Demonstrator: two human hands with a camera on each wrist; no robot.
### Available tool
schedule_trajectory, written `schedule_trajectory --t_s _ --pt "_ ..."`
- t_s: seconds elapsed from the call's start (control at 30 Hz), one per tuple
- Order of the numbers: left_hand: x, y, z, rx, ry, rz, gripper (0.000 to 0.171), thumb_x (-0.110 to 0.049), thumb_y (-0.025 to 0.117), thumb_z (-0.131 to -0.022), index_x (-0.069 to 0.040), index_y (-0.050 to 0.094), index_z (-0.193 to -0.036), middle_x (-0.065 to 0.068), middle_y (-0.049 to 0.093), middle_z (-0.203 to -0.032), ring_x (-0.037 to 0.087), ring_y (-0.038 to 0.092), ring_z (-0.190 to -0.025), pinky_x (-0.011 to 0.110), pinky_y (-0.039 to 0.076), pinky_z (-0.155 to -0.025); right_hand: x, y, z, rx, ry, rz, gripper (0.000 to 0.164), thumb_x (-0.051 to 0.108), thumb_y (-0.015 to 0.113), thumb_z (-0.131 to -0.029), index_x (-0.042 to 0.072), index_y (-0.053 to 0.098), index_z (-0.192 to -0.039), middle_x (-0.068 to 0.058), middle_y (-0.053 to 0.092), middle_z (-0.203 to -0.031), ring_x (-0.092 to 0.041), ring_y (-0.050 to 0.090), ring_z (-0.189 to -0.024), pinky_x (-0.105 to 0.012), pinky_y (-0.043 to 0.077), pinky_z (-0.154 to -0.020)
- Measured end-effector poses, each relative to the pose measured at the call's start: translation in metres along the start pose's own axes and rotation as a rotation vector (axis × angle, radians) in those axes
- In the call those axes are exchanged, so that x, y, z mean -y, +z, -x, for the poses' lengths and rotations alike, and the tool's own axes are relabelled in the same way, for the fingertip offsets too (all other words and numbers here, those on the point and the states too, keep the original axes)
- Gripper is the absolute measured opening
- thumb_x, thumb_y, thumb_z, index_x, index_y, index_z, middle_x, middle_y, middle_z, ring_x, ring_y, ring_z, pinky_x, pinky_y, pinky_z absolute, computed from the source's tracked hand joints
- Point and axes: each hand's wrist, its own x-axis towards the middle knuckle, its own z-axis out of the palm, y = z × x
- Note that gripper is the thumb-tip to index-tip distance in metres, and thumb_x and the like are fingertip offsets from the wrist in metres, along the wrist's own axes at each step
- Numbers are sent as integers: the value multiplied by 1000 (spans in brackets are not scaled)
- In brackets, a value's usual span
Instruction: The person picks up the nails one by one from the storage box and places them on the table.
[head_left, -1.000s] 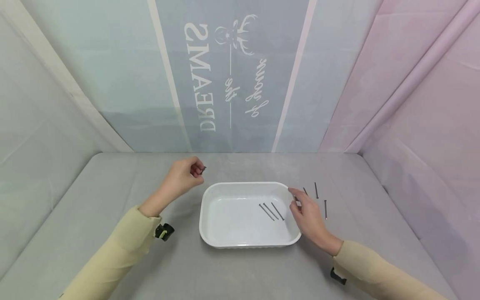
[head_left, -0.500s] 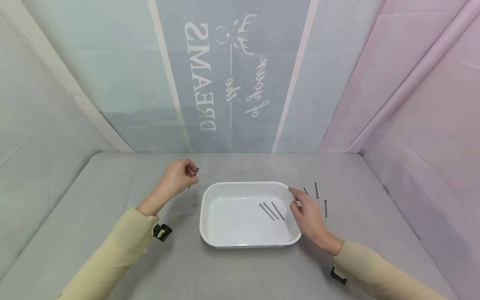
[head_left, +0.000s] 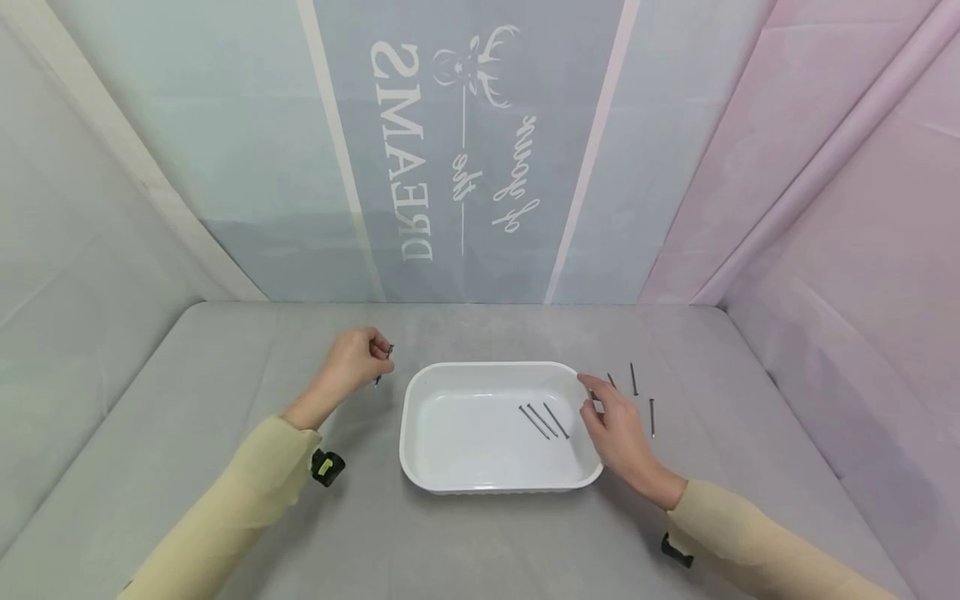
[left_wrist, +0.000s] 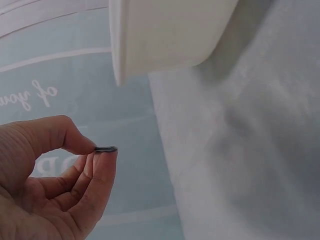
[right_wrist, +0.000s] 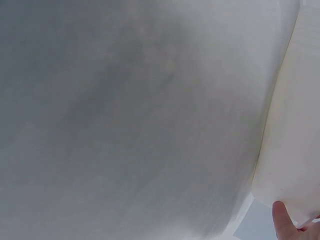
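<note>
My left hand (head_left: 352, 362) pinches a dark nail (left_wrist: 106, 149) between thumb and fingertip, to the left of a white baking dish (head_left: 480, 483). In the head view that nail points downward, its head near the fingertips. My right hand (head_left: 618, 425) holds the dish's right rim near the far corner. The right wrist view shows one of its fingers (right_wrist: 282, 217) against the dish wall. Three nails (head_left: 555, 421) lie on the dish floor toward the right. A small dark bit shows between the right thumb and index finger; I cannot tell what it is.
Beyond the right hand, a nail (head_left: 633, 379) and another nail (head_left: 652, 418) lie on the grey tabletop (head_left: 465, 550). A further nail (head_left: 612, 382) is partly hidden by that hand. A printed cloth (head_left: 465, 167) hangs behind the table.
My left hand has drawn back leftward and slightly nearer with its nail, which now shows more of its length. The right hand and the dish hold the same place.
</note>
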Motion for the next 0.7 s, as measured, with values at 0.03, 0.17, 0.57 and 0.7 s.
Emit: schedule_trajectory --t_s 0.03,0.17,0.57,0.7 --pt "1 1 0 1 -6 -2 19 -4 63 -76 5 60 -92 14 61 -83 23 57 -74 31 47 -62 0 0 0 3 3 1 37 2 45 -88 -2 50 -124 -20 53 -121 -34 57 -102 -33 53 -72" --pt "4 4 -1 9 -35 1 18 -4 63 -77 5 60 -92 13 61 -82 22 56 -73 30 46 -60 1 0 0 9 10 5 37 2 44 -88 -2 50 -125 -20 53 -122 -34 57 -103 -34 53 -72" --pt "11 11 -1 51 -97 2 16 -3 62 -76 4 59 -91 13 60 -80 19 55 -68 27 46 -56 0 1 2 14 14 1 37 2 44 -88 -2 49 -125 -20 52 -123 -34 57 -103 -36 52 -73" --pt "13 13 0 68 -108 26 16 -3 61 -78 5 59 -92 13 59 -80 17 55 -62 27 47 -53 0 1 3 8 10 6 37 2 44 -88 -2 49 -125 -21 52 -122 -34 57 -103 -36 52 -73"
